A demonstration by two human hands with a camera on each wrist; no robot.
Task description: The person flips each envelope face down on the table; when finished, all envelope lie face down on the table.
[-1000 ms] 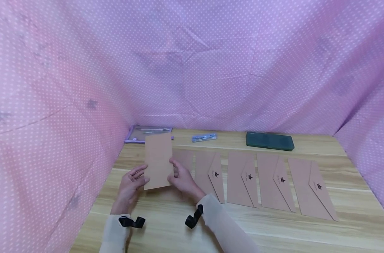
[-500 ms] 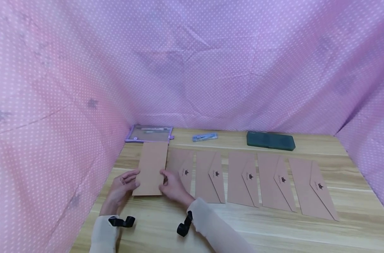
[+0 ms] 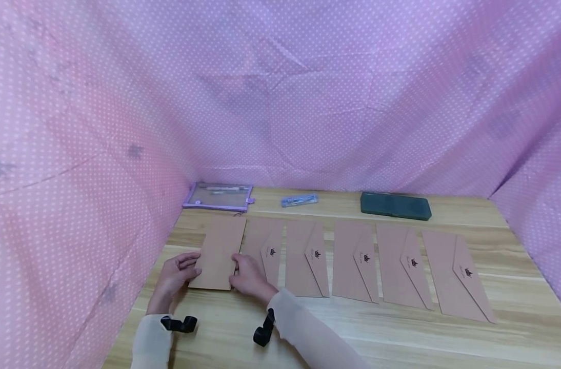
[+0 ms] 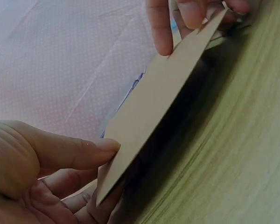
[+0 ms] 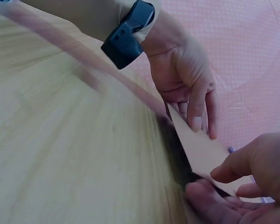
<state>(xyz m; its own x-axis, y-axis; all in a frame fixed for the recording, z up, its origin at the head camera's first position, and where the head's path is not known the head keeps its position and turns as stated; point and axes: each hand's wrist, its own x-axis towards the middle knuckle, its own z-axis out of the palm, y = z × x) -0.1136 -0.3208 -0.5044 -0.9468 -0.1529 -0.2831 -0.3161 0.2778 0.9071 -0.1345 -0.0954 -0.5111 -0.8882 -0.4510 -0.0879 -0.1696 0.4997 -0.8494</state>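
A plain brown paper envelope point(image 3: 218, 251), its unprinted face up, lies between both hands at the left end of a row. My left hand point(image 3: 173, 279) pinches its left edge, thumb point(image 4: 105, 147) on top and fingers curled beneath. On the opposite edge my right hand point(image 3: 253, 277) pinches it the same way, thumb above and fingers under, as the right wrist view shows. Dark shadow lies under its near edge point(image 4: 165, 116) in the left wrist view, where that edge stands off the wooden table point(image 4: 233, 140). Just right of it is a flap-up envelope point(image 3: 257, 238) with a crown print.
Several more crown-printed envelopes point(image 3: 352, 261) continue the row to the right. Along the back are a purple-edged pencil pouch point(image 3: 222, 199) with pens, a blue clear-cased item point(image 3: 299, 200) and a dark green case point(image 3: 395, 205). Pink dotted cloth point(image 3: 280, 102) encloses the table point(image 3: 400, 338).
Both hands have brought the envelope down and left, from raised in front of the pouch to close over the table. The pouch and the neighbouring envelope's crown print are now uncovered.
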